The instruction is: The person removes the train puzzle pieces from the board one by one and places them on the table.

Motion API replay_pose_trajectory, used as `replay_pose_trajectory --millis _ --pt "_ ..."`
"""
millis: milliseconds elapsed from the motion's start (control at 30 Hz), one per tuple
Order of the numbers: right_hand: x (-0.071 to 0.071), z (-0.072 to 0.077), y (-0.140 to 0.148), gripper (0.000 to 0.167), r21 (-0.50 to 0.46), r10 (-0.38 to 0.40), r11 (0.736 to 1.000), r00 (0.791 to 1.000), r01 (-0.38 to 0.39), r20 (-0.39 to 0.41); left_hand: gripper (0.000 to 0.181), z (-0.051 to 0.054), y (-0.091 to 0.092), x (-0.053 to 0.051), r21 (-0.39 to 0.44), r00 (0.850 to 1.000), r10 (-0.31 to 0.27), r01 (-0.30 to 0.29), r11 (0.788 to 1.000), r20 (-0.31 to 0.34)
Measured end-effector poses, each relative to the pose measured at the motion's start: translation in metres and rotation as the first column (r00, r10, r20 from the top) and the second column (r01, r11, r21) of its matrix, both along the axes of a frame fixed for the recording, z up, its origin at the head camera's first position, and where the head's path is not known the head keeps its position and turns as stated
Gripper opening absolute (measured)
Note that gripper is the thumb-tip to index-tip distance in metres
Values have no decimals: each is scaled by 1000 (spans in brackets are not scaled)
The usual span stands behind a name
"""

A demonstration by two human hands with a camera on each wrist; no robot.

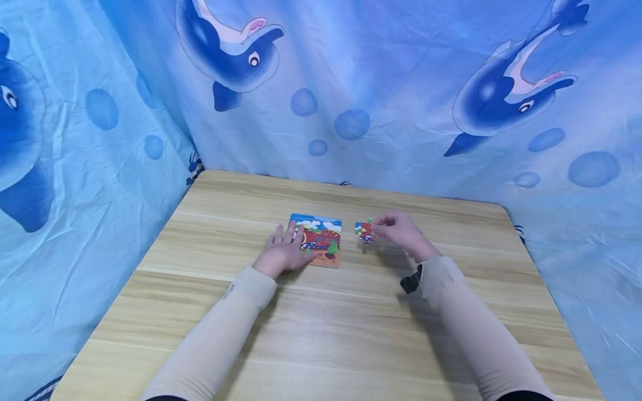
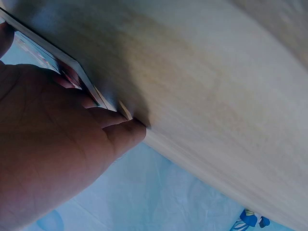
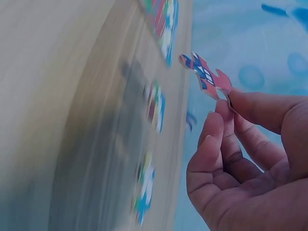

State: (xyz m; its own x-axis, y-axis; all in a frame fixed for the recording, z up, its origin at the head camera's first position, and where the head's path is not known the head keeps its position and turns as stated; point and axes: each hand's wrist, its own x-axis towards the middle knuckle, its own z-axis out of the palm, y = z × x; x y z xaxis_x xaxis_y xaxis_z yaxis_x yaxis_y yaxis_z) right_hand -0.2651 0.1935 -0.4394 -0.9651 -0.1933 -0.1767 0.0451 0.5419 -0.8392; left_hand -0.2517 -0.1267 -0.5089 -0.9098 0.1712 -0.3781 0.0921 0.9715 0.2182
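Observation:
A colourful jigsaw puzzle (image 1: pixel 328 240), showing a red vehicle, blue sky and a green tree, lies flat on the table. My left hand (image 1: pixel 283 254) rests over its left side with the fingers spread; from the left wrist view the fingertips reach past the puzzle's edge. To the right of the puzzle, my right hand (image 1: pixel 399 230) pinches a red and blue puzzle piece (image 3: pixel 208 76) between thumb and fingers, held above the table. Beneath and beyond it lie loose puzzle pieces, one partly red (image 3: pixel 155 107) and one mostly blue (image 3: pixel 146 189), both blurred.
The wood-grain table (image 1: pixel 321 334) has rounded far corners. Blue fabric (image 1: pixel 401 161) with dolphins and bubbles hangs behind it and along both sides. A black strap (image 1: pixel 411 282) hangs at the right wrist.

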Motion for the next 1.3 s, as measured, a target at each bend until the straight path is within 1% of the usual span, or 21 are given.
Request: replay_pose_trajectory --millis 133,267,433,533,600,667,767,900,1067,1300 --pt "5 -2 22 24 49 -4 999 1000 4 -4 105 2 -1 0 2 1000 3 -3 1000 5" --pt "10 -5 39 25 95 10 995 1000 -10 0 103 2 -1 0 6 1000 -1 1 1000 4" --pt "13 -6 50 23 120 44 992 999 -46 19 102 -1 -2 -2 7 1000 -2 2 1000 -2" --pt "12 -9 55 21 138 46 989 997 -53 58 103 -1 -2 -2 10 1000 -7 7 1000 -16" --pt "11 -11 57 20 155 36 987 996 -49 82 103 0 -2 -1 6 1000 -7 7 1000 -17" --pt "10 -15 58 18 184 32 982 996 -48 87 103 2 -1 0 4 1000 -5 5 1000 -11" --pt "10 -18 58 16 230 30 972 997 -44 65 102 3 -1 1 9 1000 -3 3 1000 -3" --pt "10 -21 56 16 282 28 959 999 -37 36 103 1 -1 2 16 1000 -8 8 1000 -10" --pt "8 -24 52 15 322 20 946 1000 -25 19 105 -1 -1 1 16 1000 -12 13 1000 -16" --pt "8 -24 46 21 375 -5 927 1000 3 5 102 2 -1 1 23 1000 -6 6 1000 0"
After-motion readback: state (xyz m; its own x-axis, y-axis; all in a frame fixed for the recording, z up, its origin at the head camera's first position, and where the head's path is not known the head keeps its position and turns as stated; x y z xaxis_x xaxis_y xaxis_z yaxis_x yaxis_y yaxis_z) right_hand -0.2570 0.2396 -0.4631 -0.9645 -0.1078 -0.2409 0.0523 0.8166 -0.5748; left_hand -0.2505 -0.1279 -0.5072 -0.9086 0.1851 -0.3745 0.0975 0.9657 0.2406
